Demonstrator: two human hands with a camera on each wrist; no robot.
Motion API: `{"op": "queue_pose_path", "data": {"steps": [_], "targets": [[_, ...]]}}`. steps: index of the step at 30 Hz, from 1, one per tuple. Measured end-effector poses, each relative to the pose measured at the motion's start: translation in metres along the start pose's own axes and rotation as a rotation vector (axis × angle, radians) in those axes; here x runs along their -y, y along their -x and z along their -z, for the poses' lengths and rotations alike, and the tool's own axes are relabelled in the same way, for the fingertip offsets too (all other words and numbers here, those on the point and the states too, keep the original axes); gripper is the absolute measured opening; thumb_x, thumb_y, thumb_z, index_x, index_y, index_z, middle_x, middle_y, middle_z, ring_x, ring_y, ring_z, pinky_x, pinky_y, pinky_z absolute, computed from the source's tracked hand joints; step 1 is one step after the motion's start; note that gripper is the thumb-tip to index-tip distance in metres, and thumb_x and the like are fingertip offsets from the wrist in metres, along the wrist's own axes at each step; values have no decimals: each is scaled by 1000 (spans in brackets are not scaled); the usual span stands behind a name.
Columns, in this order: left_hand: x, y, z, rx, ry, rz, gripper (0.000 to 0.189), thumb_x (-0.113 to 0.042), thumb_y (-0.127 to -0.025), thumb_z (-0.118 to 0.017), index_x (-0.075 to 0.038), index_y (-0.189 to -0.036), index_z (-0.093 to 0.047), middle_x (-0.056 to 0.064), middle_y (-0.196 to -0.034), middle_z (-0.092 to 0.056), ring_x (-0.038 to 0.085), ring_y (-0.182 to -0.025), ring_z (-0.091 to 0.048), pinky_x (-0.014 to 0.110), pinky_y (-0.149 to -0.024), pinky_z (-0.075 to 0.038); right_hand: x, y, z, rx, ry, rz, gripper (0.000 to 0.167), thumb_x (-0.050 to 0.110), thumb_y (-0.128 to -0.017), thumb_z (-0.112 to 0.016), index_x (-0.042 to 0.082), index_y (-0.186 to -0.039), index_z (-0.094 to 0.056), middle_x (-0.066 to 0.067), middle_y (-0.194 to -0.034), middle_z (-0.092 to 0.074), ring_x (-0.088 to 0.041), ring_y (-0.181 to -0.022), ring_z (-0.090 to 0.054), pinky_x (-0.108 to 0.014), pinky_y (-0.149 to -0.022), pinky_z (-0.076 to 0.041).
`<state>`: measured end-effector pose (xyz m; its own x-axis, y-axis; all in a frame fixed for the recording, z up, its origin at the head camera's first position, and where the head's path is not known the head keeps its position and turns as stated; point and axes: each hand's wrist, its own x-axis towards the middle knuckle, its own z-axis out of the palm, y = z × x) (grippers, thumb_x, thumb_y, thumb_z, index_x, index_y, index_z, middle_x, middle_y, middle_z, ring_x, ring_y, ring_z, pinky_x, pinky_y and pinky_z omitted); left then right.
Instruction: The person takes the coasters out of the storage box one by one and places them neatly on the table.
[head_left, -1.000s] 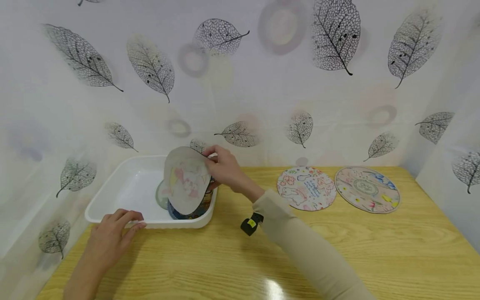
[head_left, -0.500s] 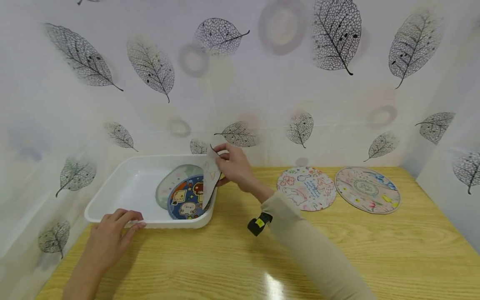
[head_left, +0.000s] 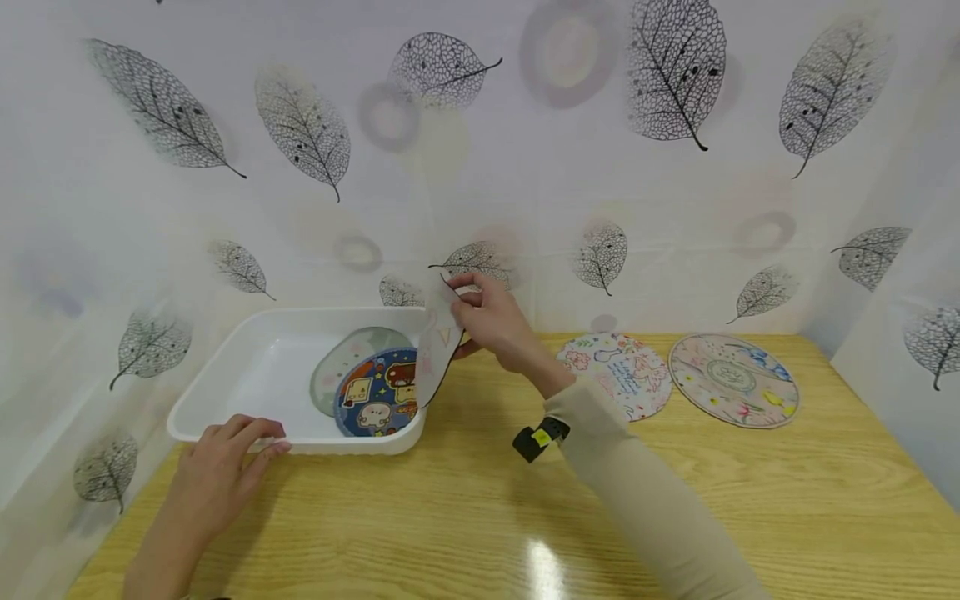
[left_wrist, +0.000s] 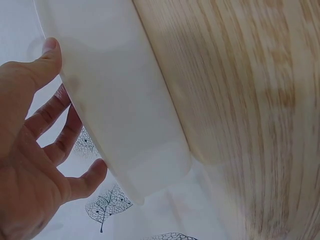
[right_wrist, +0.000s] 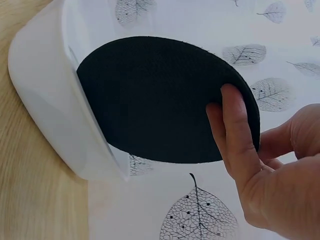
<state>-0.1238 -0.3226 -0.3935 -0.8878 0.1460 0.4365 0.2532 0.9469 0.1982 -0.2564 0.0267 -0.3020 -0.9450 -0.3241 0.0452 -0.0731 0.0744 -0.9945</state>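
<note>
My right hand (head_left: 498, 321) pinches a round mouse pad (head_left: 437, 342) by its upper edge, tilted nearly on edge at the tray's right end. Its pale printed face is turned left in the head view, and its plain black back (right_wrist: 150, 100) fills the right wrist view. Two more round pads lie overlapping in the white tray (head_left: 277, 375): a dark blue cartoon pad (head_left: 375, 400) on top of a pale green pad (head_left: 333, 375). My left hand (head_left: 221, 467) holds the tray's near rim, thumb outside, fingertips partly hidden behind the rim (left_wrist: 87, 127).
On the wooden table (head_left: 465, 508) to the right, a white pad with red line drawings (head_left: 618, 375) lies beside a pink floral pad (head_left: 735, 379). Behind the table hangs a leaf-printed sheet (head_left: 525, 167). My right wrist wears a black device (head_left: 536, 440).
My right hand has lifted the pad rightward from over the tray's contents to its right end, turning it edge-on and uncovering the blue pad. The left hand has stayed on the rim.
</note>
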Motion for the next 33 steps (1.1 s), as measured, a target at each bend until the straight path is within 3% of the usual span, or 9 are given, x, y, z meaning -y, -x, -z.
{"op": "queue_pose_path", "data": {"steps": [19,33], "targets": [[2,-1,-2,-23,17,-2,16,-18,-87,-80,-19,-102,-72,7,-103,-71,46,-93,-63,66,-67,-43,16,12,23,-14,-11,48,34,4,-106,-48,9,-140,-51,-22,-117,-65,-22,-74,-69,-44,-61,-63],[4,-3,-3,-28,13,-13,19,-15,-85,-82,-17,-101,-73,8,-101,-71,45,-90,-64,64,-66,-44,-8,8,39,-6,9,7,32,5,-107,-48,8,-138,-51,-23,-125,-65,-22,-81,-67,-46,-59,-62]]}}
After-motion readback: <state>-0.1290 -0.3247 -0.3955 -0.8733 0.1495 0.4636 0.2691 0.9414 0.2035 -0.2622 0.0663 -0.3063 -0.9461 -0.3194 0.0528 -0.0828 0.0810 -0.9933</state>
